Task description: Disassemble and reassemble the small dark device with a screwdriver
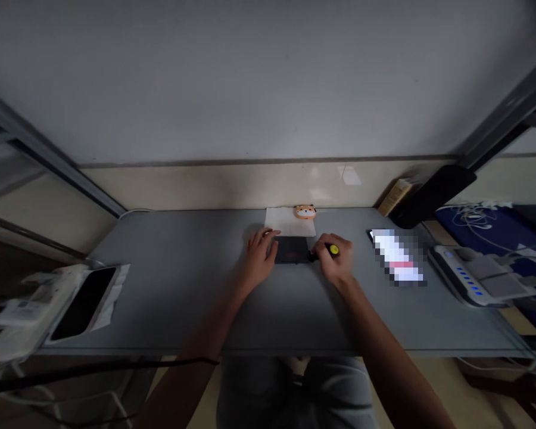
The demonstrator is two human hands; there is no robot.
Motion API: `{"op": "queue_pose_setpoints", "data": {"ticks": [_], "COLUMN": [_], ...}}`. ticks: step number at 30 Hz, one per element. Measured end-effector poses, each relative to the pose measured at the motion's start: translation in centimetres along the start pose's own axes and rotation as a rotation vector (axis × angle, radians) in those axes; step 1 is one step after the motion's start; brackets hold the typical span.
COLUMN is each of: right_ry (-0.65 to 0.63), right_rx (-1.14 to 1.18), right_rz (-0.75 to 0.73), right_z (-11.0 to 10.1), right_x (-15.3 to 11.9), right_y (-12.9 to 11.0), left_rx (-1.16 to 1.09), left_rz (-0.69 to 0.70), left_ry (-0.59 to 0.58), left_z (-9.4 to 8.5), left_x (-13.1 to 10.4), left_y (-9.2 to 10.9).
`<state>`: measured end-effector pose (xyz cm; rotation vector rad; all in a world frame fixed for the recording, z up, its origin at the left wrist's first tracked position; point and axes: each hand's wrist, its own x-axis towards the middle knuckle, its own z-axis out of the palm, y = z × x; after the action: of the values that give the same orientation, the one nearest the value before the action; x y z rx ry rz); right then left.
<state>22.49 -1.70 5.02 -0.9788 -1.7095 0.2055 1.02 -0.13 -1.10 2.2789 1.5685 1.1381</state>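
Observation:
A flat, dark rectangular object (pixel 292 250) lies on the grey desk between my hands. At its left edge rests my left hand (pixel 259 255), fingers stretched and apart, the thumb against or very near the edge. My right hand (pixel 337 261) is closed around a black tool with a round yellow end (pixel 334 249), possibly a screwdriver. The tool's other end is at the dark object's right edge; its tip is too small to make out. Just behind lies a white sheet of paper (pixel 281 221), with an orange animal-face item (pixel 305 212) at its upper right corner.
A lit, pixelated screen (pixel 397 256) lies to the right. Beyond it are a power strip (pixel 482 277) with plugs, a black cylindrical object (pixel 435 196) and a yellowish box (pixel 393 196). On the left a dark-screened phone (pixel 84 304) lies near the desk's front edge.

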Motion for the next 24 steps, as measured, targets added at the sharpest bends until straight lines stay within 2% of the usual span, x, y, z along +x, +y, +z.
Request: {"op": "queue_pose_setpoints", "data": {"ticks": [3, 6, 9, 15, 24], "right_ry": [-0.038, -0.072, -0.103, -0.022, 0.06], "right_rx": [0.056, 0.058, 0.05, 0.044, 0.041], "right_rz": [-0.021, -0.086, -0.133, -0.142, -0.077], "right_z": [1.0, 2.0, 2.8, 2.9, 2.7], "right_x": [-0.4, -1.0, -1.5, -1.8, -1.9], "right_y": [-0.4, -0.7, -0.8, -0.4, -0.5], "left_rx": [0.021, 0.021, 0.02, 0.017, 0.035], "left_rz": [-0.025, -0.022, 0.014, 0.126, 0.12], "left_ry": [0.121, 0.163, 0.122, 0.015, -0.018], "left_z": [-0.6, -1.3, -1.8, -2.5, -2.6], "left_x": [0.3, 0.6, 0.7, 0.6, 0.7], "left_y": [-0.3, -0.3, 0.0, 0.7, 1.0]}}
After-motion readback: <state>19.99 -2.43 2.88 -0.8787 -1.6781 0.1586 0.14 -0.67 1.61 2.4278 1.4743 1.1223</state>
